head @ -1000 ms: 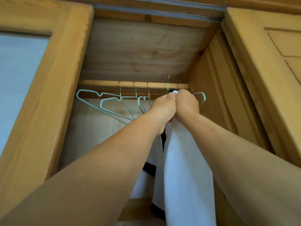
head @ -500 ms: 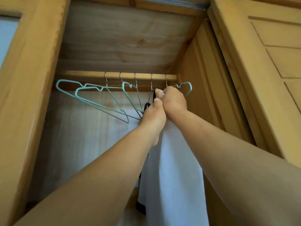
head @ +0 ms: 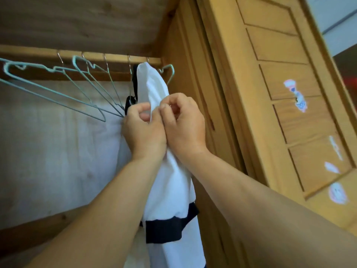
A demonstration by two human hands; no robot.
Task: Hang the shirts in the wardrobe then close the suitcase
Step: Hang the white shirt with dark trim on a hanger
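Note:
A white shirt with a dark sleeve band hangs from the wooden rail at the right end of the wardrobe. My left hand and my right hand are side by side on the shirt's front, below its shoulder. Both have curled fingers that pinch the white cloth. Several empty pale-green wire hangers hang on the rail to the left, their lower corners bunched against my left hand. One more green hanger shows behind the shirt. The suitcase is out of view.
The wardrobe's open wooden door with several stickers stands close on the right. The inner side wall is just beyond the shirt. A pale back panel lies behind the hangers, with a wooden crossbar lower left.
Both hands have come down from the rail and hanger hook to the shirt's front below the shoulder. The view has moved closer and turned right.

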